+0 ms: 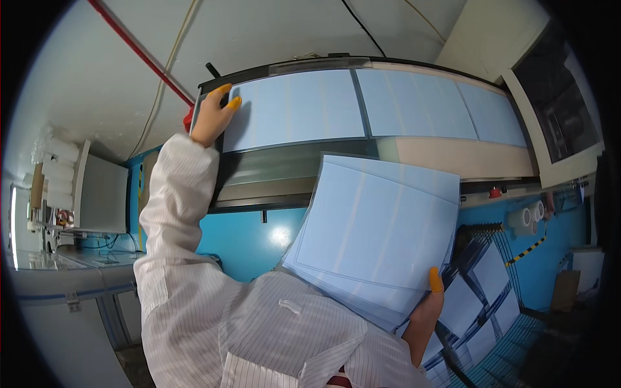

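Note:
My left hand (213, 116) reaches over the left end of a long flat machine bed, wearing yellow finger cots. Its fingers are apart, at the corner of a glossy pale blue sheet (297, 110); whether they touch it I cannot tell. Against my body, my right hand (425, 312) grips a fanned stack of similar thin sheets (381, 226) by the lower right edge. A yellow-tipped thumb lies on top of that stack; the other fingers are hidden underneath. Farther right on the bed lie another sheet (414, 103) and a partly visible one (495, 113).
A dark-framed machine bed (272, 171) runs across in front of me. At lower right stands a wire rack (508, 265) with more sheets. A window-fronted white housing (527, 116) meets the bed's right end. A grey cabinet (107, 191) stands left, over blue floor (259, 239).

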Available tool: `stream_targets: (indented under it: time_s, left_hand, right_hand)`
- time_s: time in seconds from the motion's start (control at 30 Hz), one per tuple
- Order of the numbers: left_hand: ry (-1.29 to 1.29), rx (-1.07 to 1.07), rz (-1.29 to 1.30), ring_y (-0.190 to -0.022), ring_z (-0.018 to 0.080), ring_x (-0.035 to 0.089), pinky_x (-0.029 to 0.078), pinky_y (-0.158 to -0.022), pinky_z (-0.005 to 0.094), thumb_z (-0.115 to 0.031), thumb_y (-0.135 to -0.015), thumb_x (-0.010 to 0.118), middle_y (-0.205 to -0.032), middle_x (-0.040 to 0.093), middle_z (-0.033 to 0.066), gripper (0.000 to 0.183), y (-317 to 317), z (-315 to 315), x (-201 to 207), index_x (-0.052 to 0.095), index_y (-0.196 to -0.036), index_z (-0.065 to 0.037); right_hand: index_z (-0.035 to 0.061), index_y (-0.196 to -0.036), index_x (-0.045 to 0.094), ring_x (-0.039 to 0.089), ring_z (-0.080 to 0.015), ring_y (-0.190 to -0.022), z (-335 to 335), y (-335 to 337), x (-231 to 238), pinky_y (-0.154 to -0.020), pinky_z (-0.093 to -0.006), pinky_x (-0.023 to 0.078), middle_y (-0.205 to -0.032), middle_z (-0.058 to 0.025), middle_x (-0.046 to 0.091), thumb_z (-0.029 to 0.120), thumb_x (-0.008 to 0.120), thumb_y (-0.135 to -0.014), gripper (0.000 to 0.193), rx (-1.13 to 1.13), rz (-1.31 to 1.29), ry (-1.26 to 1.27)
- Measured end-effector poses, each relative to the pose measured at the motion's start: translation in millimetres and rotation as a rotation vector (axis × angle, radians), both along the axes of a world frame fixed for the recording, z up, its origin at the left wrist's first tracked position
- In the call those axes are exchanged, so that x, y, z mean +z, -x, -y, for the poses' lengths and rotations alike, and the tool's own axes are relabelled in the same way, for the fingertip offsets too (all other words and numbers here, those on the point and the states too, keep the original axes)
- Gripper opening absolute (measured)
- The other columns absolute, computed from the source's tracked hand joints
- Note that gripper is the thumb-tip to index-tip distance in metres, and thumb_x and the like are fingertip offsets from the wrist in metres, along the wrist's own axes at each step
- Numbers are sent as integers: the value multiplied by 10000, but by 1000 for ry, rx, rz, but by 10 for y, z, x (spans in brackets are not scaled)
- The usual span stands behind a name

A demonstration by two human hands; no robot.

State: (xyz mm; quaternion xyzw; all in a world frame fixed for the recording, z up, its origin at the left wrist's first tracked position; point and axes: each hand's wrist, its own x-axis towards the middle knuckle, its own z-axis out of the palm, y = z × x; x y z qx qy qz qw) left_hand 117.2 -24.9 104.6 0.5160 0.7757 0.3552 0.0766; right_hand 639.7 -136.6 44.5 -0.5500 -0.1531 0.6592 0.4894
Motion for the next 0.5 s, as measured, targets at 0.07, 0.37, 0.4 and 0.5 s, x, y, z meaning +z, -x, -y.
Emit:
stream_targets:
  time_s: [0.07,0.37,0.4,0.5]
  left_hand:
    - [98,-138,-159,-1141,366,448,365,-948,394,-385,-769,662,-1198,476,268,670,6,204,-9,442,-1221,60]
    - [-12,-224,-360,-1119,381,434,361,-940,389,-318,-690,741,-1214,462,239,641,-647,497,-6,491,-1140,64]
    - [-8,-233,-358,-1119,381,434,361,-940,389,-318,-690,741,-1214,462,239,641,-720,472,-8,491,-1140,64]
    - [65,-180,-396,-1074,362,464,394,-907,389,-316,-695,741,-1192,471,242,618,-825,389,-30,505,-1093,93]
  right_hand:
    - [4,-1239,423,495,-236,-1052,2,12,33,-928,-354,385,-1141,-126,517,323,527,-866,502,-52,17,59]
    - [-16,-1161,492,535,-203,-998,-83,24,-12,-904,-328,395,-1055,-100,577,351,532,-865,474,1,-76,5]
    - [-14,-1148,506,539,-204,-985,-83,11,-6,-901,-328,394,-1042,-96,584,359,526,-868,467,56,-141,-48]
    - [-8,-1125,525,540,-187,-968,-35,19,50,-873,-311,405,-1032,-80,590,333,529,-873,424,13,-128,-51]
